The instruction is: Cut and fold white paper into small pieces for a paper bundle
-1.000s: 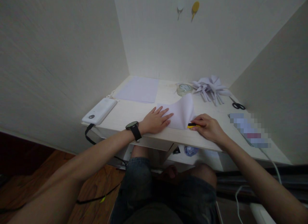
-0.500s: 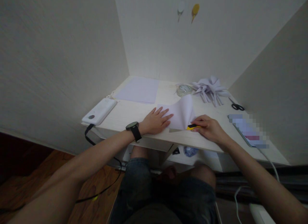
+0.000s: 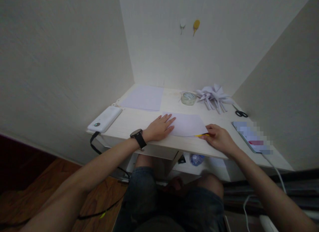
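A white sheet of paper (image 3: 188, 124) lies near the front edge of the desk, its right part nearly flat. My left hand (image 3: 159, 127), with a dark watch on the wrist, rests flat on the sheet's left end with the fingers spread. At the right front corner, my right hand (image 3: 220, 139) is closed around a yellow and black utility knife (image 3: 203, 135). The knife points left along the sheet's front edge, and its blade cannot be made out; its front part touches or sits just under the paper.
Flat paper (image 3: 143, 97) lies at the back left, behind a white power bank-like device (image 3: 104, 119) with a black cable. A roll of clear tape (image 3: 188, 98), folded paper pieces (image 3: 214, 97) and black-handled scissors (image 3: 241, 114) are at the back right. A phone (image 3: 251, 137) with a cable lies right.
The paper's right end, raised and curled before, has come down nearly flat. The knife in my right hand has turned more edge-on. My left hand stays on the sheet; the view has tilted slightly.
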A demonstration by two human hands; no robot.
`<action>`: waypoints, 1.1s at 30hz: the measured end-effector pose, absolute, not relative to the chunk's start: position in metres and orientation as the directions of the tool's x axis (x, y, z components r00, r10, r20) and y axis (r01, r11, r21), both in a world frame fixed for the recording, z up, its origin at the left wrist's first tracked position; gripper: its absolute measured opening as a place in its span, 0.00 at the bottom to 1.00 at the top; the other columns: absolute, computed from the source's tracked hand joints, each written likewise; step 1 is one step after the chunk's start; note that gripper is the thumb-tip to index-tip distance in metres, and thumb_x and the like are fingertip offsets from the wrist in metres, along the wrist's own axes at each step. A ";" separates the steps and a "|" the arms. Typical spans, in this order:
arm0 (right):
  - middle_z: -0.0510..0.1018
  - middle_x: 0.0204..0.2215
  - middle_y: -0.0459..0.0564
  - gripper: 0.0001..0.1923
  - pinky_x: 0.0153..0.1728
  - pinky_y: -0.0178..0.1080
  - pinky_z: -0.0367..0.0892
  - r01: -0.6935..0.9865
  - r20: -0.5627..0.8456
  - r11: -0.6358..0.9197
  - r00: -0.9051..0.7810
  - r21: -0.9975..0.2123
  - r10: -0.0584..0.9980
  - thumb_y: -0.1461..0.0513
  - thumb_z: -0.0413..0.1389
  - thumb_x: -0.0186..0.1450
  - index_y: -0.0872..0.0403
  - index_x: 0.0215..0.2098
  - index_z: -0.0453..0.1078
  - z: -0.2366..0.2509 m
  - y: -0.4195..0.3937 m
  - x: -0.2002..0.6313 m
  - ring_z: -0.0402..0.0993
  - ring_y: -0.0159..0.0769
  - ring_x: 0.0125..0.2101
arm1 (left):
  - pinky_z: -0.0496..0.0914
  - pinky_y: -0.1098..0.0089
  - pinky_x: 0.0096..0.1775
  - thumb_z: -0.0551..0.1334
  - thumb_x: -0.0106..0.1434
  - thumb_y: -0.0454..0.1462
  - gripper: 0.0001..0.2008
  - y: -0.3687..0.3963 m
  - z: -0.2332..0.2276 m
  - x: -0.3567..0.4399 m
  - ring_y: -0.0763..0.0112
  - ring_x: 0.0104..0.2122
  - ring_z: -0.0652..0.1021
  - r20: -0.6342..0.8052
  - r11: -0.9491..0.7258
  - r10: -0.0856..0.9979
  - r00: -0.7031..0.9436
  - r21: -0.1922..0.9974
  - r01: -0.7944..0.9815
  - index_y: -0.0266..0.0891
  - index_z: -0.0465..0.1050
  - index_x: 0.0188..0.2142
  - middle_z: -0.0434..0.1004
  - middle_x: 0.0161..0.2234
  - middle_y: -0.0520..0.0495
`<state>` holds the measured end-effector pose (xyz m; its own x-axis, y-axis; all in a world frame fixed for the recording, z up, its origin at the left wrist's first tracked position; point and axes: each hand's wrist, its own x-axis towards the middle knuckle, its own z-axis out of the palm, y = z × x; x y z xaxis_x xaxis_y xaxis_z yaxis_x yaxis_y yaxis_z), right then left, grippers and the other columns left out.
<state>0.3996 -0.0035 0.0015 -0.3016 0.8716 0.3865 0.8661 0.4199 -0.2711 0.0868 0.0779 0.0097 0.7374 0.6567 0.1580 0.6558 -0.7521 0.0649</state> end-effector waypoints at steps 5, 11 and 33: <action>0.80 0.38 0.50 0.13 0.35 0.39 0.70 0.912 0.414 0.325 -0.202 -0.252 0.888 0.53 0.57 0.65 0.51 0.33 0.80 -0.003 -0.011 0.400 0.77 0.40 0.36 | 0.51 0.57 0.64 0.39 0.74 0.47 0.28 0.082 0.009 0.064 0.60 0.68 0.55 0.143 -0.766 0.641 0.754 0.050 0.641 0.37 0.56 0.66 0.51 0.69 0.37; 0.79 0.36 0.51 0.16 0.34 0.39 0.69 0.942 0.420 0.295 -0.207 -0.158 0.884 0.52 0.55 0.67 0.51 0.33 0.81 0.004 -0.018 0.386 0.77 0.40 0.34 | 0.51 0.52 0.64 0.41 0.74 0.49 0.29 0.067 0.003 0.060 0.54 0.67 0.56 0.171 -0.753 0.650 0.741 0.011 0.658 0.39 0.57 0.66 0.52 0.68 0.36; 0.84 0.39 0.53 0.11 0.41 0.43 0.72 0.841 0.301 0.432 -0.341 -0.326 0.891 0.59 0.58 0.65 0.49 0.43 0.80 0.019 -0.014 0.330 0.79 0.45 0.40 | 0.54 0.52 0.63 0.41 0.74 0.47 0.27 0.062 0.002 0.063 0.56 0.65 0.60 0.246 -0.769 0.621 0.745 0.005 0.639 0.41 0.60 0.65 0.59 0.66 0.37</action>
